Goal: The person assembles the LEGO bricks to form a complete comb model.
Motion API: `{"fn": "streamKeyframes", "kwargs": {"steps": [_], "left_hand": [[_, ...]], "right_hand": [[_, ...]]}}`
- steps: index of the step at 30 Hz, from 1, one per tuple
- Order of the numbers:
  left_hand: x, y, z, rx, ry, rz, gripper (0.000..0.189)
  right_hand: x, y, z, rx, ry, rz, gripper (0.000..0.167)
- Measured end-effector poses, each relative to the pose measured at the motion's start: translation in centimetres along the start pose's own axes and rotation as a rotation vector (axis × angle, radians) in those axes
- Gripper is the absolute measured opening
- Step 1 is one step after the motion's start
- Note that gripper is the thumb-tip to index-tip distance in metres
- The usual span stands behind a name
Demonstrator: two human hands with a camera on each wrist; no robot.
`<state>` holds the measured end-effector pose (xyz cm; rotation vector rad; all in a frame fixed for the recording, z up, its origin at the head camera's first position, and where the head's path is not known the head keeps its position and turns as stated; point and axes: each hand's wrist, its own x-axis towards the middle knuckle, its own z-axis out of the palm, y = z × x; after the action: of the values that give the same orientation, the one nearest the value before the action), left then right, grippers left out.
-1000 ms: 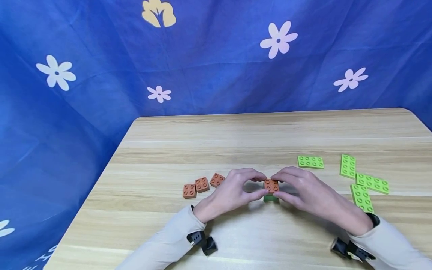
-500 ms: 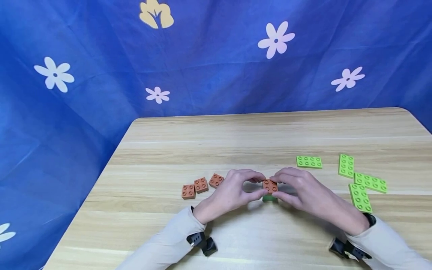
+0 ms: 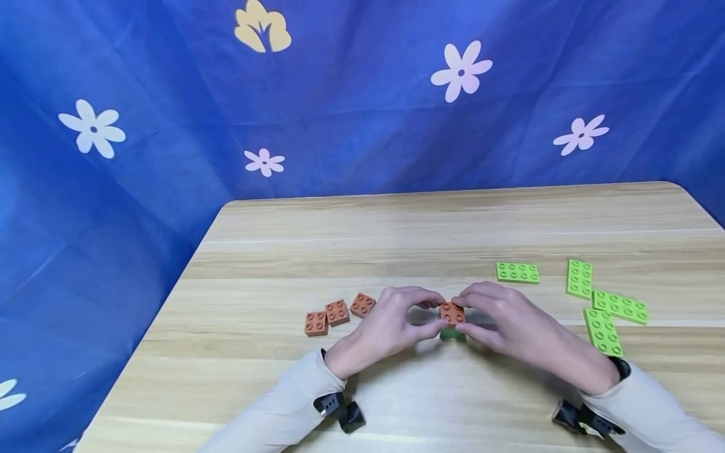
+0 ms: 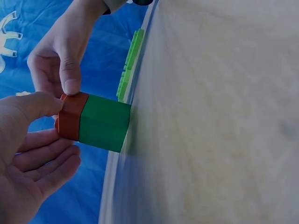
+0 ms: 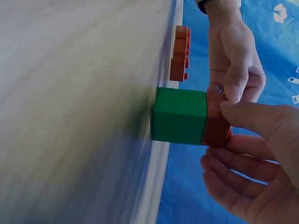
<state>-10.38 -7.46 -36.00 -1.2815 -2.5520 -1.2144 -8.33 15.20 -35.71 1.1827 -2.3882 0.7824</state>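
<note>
seating the orange brick [image 3: 452, 313] atop the green block [image 5: 179, 115] appears to be the step in hand; block stands on the table [image 3: 351, 245]. left hand [image 3: 381, 324] and right hand [image 3: 512, 318] both pinch the brick's sides. next move likely calls for even downward pressure, then release.

bare left hand [image 3: 391, 319], bare right hand [image 3: 512, 324], pale grey left sleeve [image 3: 283, 402], matching right sleeve [image 3: 648, 406], black right wristband [image 3: 622, 368], blocky black left wrist camera [image 3: 341, 410], similar right wrist camera [image 3: 584, 416]
</note>
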Motion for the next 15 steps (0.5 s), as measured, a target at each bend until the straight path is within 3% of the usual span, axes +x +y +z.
{"fn": "streamKeyframes", "kwargs": {"steps": [6,15], "left_hand": [[0.1,0.1,0.0,0.010,-0.007,-0.002,0.028],[0.1,0.1,0.1,0.020,0.011,0.020,0.028]], "right_hand": [[-1.1,1.0,-1.3,-0.052,0.001,0.073,0.035],[-5.0,4.3,-4.9,-0.220,0.101,0.157,0.033]]}}
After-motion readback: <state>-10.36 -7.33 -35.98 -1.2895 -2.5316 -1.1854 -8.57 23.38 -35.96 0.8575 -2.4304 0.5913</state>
